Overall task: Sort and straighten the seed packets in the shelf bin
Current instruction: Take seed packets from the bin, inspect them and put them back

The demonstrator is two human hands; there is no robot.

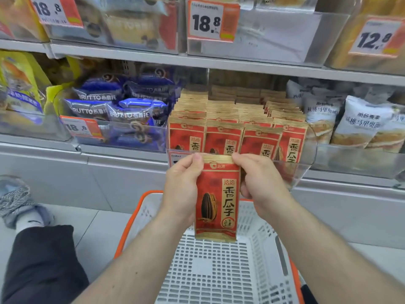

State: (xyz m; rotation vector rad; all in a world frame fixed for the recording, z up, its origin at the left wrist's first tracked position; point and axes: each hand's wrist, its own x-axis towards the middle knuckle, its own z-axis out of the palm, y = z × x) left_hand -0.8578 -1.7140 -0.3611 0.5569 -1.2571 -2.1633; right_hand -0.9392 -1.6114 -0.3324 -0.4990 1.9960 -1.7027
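Seed packets (237,137) stand upright in four side-by-side rows inside the shelf bin (306,159), rows running front to back. One packet (217,200) is upright in front of the bin and above the basket (219,270), left hand (183,185) on its left edge, right hand (259,178) on its right, thumbs at the top corners. Cookie bags (114,110) fill the bin to the left, cake bags (350,121) the one to the right; price tags (212,19) hang from the shelf above.

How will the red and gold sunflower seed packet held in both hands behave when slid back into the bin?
The red and gold seed packet hangs flat, so probably fairly stiff. Looks thin, likely light. Its glossy film may slip against neighbouring packets.
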